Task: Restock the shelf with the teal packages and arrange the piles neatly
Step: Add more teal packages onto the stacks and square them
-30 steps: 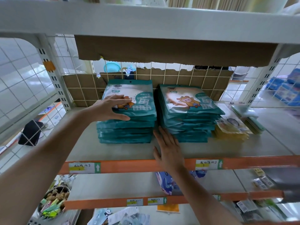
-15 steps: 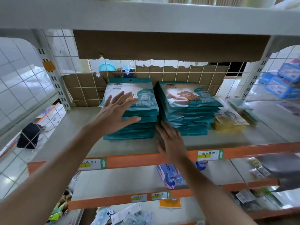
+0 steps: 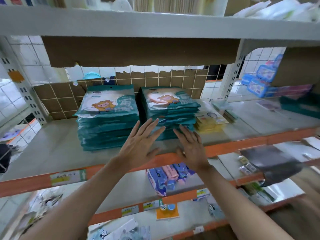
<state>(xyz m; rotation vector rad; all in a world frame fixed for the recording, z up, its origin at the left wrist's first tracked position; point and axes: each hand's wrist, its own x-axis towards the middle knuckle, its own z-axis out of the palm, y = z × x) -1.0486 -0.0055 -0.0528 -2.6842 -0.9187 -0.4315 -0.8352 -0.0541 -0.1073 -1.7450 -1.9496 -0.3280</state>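
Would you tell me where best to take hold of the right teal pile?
Likely its near edge, from the front, flat palms against it: the right pile is thin, loose bags unevenly stepped there, while the left pile and yellow packs crowd its sides.

head view | worn high, faces forward and down | close to shelf (image 3: 52,146) front

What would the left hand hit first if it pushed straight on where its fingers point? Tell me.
The left hand, held flat, points at the front of the right-hand teal pile, so it would probably meet that first. Whether the fingertips touch it now is unclear.
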